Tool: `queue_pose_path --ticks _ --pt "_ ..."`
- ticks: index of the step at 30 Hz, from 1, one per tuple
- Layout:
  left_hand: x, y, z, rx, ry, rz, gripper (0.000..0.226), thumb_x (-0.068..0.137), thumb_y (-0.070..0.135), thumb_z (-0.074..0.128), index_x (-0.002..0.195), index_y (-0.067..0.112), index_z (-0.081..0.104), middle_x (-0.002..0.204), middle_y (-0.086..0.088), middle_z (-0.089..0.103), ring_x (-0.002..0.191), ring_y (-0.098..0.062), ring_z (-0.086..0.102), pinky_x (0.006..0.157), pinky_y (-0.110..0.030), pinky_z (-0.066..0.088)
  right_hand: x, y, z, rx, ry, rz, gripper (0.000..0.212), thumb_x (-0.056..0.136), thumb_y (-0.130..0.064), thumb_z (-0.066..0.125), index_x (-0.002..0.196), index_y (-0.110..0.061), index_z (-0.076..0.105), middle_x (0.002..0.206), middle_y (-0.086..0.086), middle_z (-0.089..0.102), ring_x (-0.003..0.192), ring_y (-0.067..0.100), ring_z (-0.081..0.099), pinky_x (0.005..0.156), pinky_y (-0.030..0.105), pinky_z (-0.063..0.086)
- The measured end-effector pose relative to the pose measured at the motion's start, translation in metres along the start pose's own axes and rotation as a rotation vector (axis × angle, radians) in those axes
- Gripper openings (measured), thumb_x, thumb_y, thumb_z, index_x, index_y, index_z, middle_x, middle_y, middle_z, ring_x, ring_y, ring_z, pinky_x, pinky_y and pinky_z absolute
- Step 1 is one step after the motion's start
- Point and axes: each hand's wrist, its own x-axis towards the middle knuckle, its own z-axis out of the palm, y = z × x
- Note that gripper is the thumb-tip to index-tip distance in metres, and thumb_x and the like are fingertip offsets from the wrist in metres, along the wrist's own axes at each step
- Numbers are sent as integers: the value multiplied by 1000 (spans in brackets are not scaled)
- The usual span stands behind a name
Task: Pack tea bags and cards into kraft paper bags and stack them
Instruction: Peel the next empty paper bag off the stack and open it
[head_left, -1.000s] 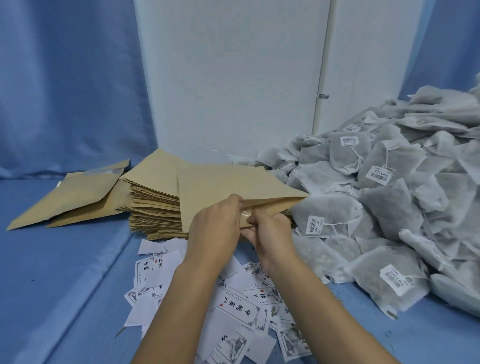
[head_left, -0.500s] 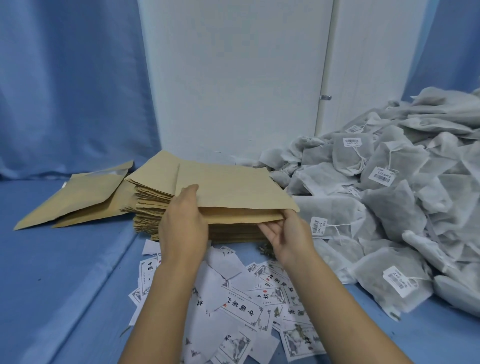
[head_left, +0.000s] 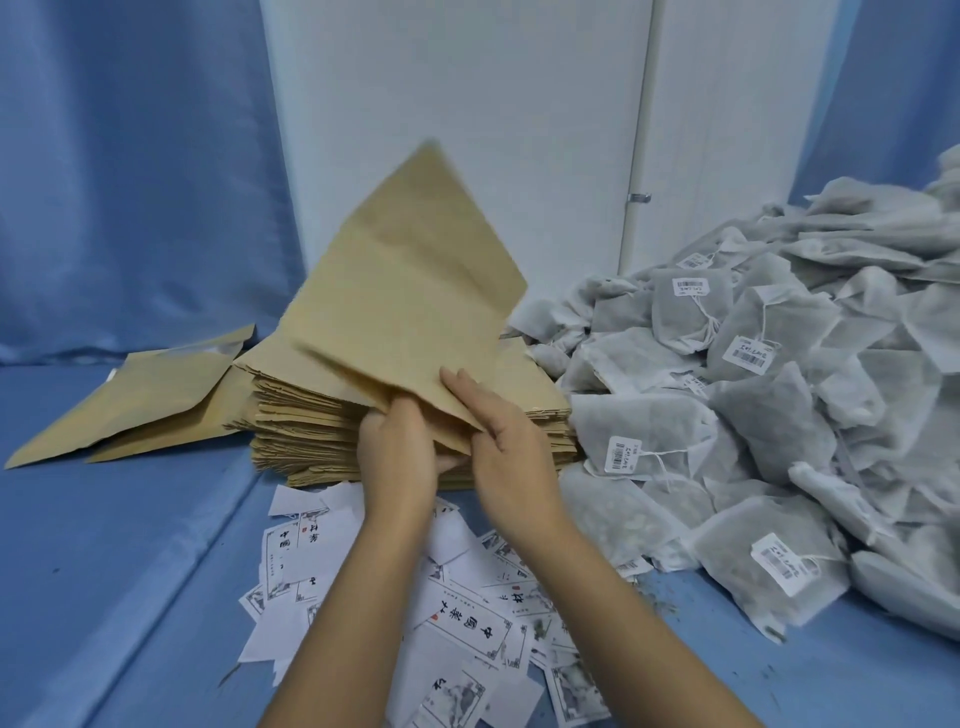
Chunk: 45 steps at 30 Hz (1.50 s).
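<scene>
While tilted up over the stack (head_left: 306, 421), a kraft paper bag (head_left: 410, 291) is gripped at its lower edge by the left hand (head_left: 397, 452) and pinched by the right hand (head_left: 511, 449).

Packing station: heaped tea bags (head_left: 769, 415), stacked kraft bags (head_left: 306, 431).
</scene>
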Motion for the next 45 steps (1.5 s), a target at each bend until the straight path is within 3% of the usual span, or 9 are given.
queue_pose_path --ticks 5,14,18,21,24,27,34,39,45 --pt "5 -4 -4 -27 37 -132 34 88 -8 35 113 -2 57 114 -21 62 85 -30 62 48 -30 56 0 10 -5 -89 210 23 68 77 20 33 122 -20 66 135 -3 55 127 1 46 98 -2 23" --pt "6 -10 -4 -101 -26 -128 27 88 -5 43 110 2 57 114 -18 62 104 -36 60 52 -29 57 -3 10 -10 -68 342 -75 57 81 16 41 115 -20 70 124 -13 60 120 -3 51 111 27 35" --pt "14 -9 -16 -117 46 10 31 88 3 49 116 19 49 108 -3 60 105 -26 59 53 -25 56 1 12 -18 52 419 91 45 85 -1 53 105 -38 69 118 -17 66 111 -8 56 99 24 46" --pt "24 -8 -27 -138 81 116 54 88 2 45 134 29 39 118 4 57 102 -16 59 52 -23 54 6 17 -26 177 456 170 49 80 7 50 105 -32 67 113 -12 68 111 -1 59 98 26 48" --pt "30 -11 -34 -62 64 275 78 86 -3 44 146 43 22 126 22 49 98 9 55 77 -24 53 8 20 -29 231 482 205 54 76 12 45 113 -21 68 112 -11 68 109 -3 59 98 22 47" --pt "29 -15 -37 142 26 469 65 86 11 49 142 41 36 145 23 36 127 12 35 105 -17 31 9 19 -28 262 501 205 46 80 10 49 114 -15 68 110 -8 70 102 -5 62 90 13 48" --pt "27 -21 -36 623 -198 769 60 91 48 43 145 26 32 148 25 24 140 9 14 109 -8 12 7 15 -23 324 498 180 33 80 -1 55 108 -15 65 80 -8 68 70 5 57 70 27 48" --pt "23 -23 -36 554 -152 836 43 95 37 40 133 22 53 138 11 50 132 -1 39 108 -12 26 6 15 -27 513 562 89 30 79 -21 46 106 -21 58 102 -12 66 94 -3 62 81 18 48" --pt "18 -20 -33 433 -44 825 29 98 22 46 122 14 61 123 9 55 121 -3 49 100 -5 32 16 30 -34 877 843 376 34 85 2 31 94 -15 59 89 1 55 88 14 54 75 20 43"
